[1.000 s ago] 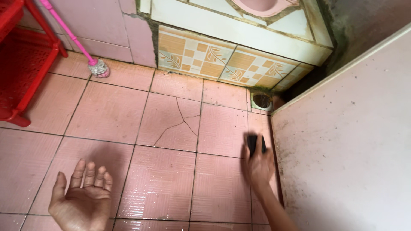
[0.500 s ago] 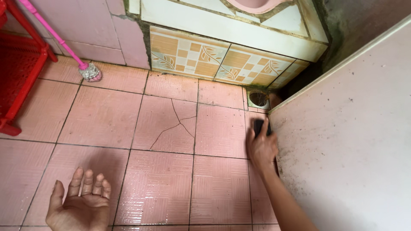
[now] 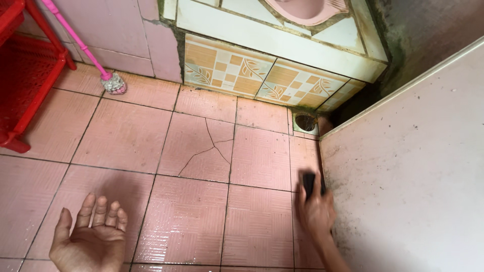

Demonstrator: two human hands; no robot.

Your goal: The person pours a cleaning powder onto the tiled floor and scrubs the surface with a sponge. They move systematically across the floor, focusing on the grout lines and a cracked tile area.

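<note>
My right hand (image 3: 316,210) grips a small black scrubbing block (image 3: 308,182) and presses it on the pink floor tiles (image 3: 201,221) right beside the base of the pink wall (image 3: 413,166). My left hand (image 3: 91,241) hovers palm up at the lower left, fingers apart, holding nothing. One floor tile in the middle has a forked crack (image 3: 209,146).
A round floor drain (image 3: 305,122) sits in the corner ahead of my right hand. A raised tiled step with orange leaf-patterned tiles (image 3: 262,75) carries a pink squat pan (image 3: 302,7). A pink-handled toilet brush (image 3: 114,83) leans at the back wall; a red plastic rack (image 3: 25,75) stands left.
My right hand pushed the black block forward toward the drain, then pulled it back along the wall base toward me. My left hand stayed nearly still.
</note>
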